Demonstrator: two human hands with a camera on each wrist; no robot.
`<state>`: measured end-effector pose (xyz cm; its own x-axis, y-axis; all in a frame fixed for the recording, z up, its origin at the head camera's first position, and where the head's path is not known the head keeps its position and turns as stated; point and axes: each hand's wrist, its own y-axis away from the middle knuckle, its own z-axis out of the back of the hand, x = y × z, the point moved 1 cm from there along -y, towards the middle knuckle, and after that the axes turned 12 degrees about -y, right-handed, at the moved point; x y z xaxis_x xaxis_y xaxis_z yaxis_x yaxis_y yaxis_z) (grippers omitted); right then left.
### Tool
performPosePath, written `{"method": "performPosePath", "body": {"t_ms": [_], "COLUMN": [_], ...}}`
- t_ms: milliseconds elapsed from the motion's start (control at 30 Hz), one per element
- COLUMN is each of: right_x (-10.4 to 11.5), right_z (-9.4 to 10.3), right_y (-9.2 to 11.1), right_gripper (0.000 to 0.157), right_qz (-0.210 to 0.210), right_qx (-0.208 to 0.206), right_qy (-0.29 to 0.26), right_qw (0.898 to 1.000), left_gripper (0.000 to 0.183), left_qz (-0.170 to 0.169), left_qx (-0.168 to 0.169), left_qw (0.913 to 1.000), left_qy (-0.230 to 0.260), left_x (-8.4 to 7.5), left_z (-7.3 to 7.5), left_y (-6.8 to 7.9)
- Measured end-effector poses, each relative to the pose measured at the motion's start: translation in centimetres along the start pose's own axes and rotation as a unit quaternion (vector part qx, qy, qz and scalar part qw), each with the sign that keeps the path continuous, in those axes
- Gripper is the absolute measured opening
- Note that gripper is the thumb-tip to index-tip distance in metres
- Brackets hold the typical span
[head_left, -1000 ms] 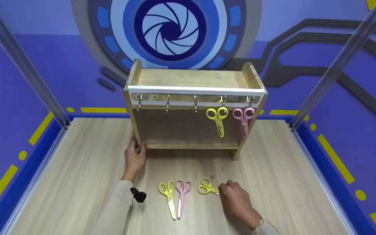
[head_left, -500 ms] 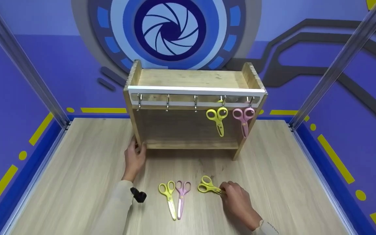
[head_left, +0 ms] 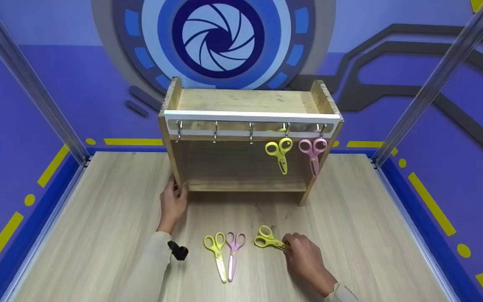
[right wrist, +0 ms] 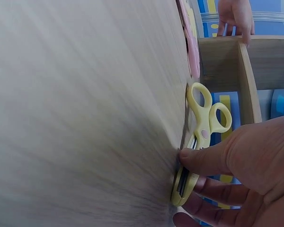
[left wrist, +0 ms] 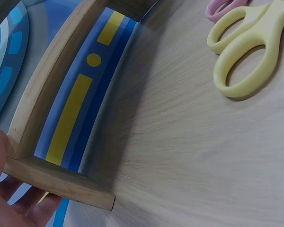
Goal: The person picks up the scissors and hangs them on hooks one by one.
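My right hand [head_left: 306,258] pinches a pair of yellow scissors [head_left: 266,237] by the blade end, just at the table surface; the handle loops point left and away. In the right wrist view the thumb [right wrist: 206,160] lies across the blades of these scissors [right wrist: 203,127]. At the lower left of a wooden rack [head_left: 245,187], my left hand [head_left: 173,205] grips its side panel, thumb in front and fingers behind. Between the hands, a second yellow pair of scissors [head_left: 216,253] and a pink pair [head_left: 234,253] lie side by side, handles toward the rack.
A white hook rail [head_left: 233,133] runs along the rack's top front. Yellow scissors [head_left: 282,157] and pink scissors [head_left: 314,157] hang from its two right-hand hooks; the three left-hand hooks [head_left: 215,132] are bare. Blue patterned walls and metal posts [head_left: 426,90] bound the table.
The held yellow scissors have tilted slightly, their handles shifting a little away toward the rack. My left hand stays in place on the rack.
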<state>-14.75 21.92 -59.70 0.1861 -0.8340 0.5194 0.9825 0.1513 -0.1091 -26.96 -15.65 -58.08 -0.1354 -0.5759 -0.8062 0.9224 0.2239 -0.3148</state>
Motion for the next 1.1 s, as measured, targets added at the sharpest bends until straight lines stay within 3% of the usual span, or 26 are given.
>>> {"method": "performPosePath", "body": {"t_ms": [633, 800, 1100], "right_x": [0.0, 0.5, 2.1], "right_z": [0.5, 1.7, 4.4], "right_y": [-0.3, -0.7, -2.0], "right_gripper": [0.018, 0.021, 0.023], "right_qz": [0.022, 0.044, 0.105], "right_qx": [0.011, 0.005, -0.046], "right_qy": [0.003, 0.009, 0.018], "right_qw": [1.000, 0.999, 0.993], "left_gripper": [0.054, 0.054, 0.052], "left_qz": [-0.004, -0.006, 0.009], "left_qx": [-0.002, -0.003, 0.001], "left_qw": [1.0000, 1.0000, 0.9999], "left_qy": [-0.006, -0.005, -0.013], "left_x": [0.0, 0.1, 0.2], "left_z": [0.0, 0.0, -0.2], "left_y": [0.0, 0.0, 0.0]}}
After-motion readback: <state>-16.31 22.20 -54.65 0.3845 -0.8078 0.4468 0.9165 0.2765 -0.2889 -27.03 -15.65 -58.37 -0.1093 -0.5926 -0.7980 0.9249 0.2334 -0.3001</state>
